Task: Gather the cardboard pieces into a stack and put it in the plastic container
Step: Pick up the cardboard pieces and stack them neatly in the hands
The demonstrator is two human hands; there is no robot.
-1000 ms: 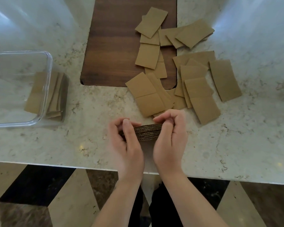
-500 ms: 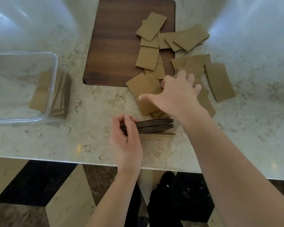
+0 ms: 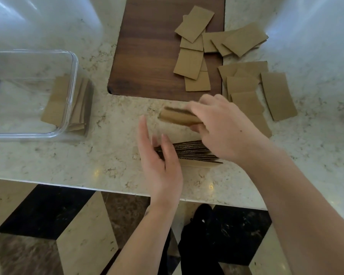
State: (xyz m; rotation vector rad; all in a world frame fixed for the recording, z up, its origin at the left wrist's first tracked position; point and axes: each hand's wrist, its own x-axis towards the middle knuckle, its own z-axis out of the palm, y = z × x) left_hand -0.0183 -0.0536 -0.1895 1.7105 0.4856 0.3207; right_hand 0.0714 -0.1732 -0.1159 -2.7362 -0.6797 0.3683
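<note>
Now the right hand [image 3: 224, 128] pinches new pieces [image 3: 179, 117] — before empty; the left hand [image 3: 159, 155], spread, released the stack [image 3: 195, 151].

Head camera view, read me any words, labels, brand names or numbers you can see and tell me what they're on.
None: no readable text shows in this view.
Brown cardboard pieces: plain faces.
Clear plastic container: no label visible.
Dark wooden board: bare wood grain.
Pale marble countertop: only veining.

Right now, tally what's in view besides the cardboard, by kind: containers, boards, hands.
Plastic container: 1
Wooden board: 1
Hands: 2, left hand open, right hand gripping cardboard pieces
Total: 4
</note>
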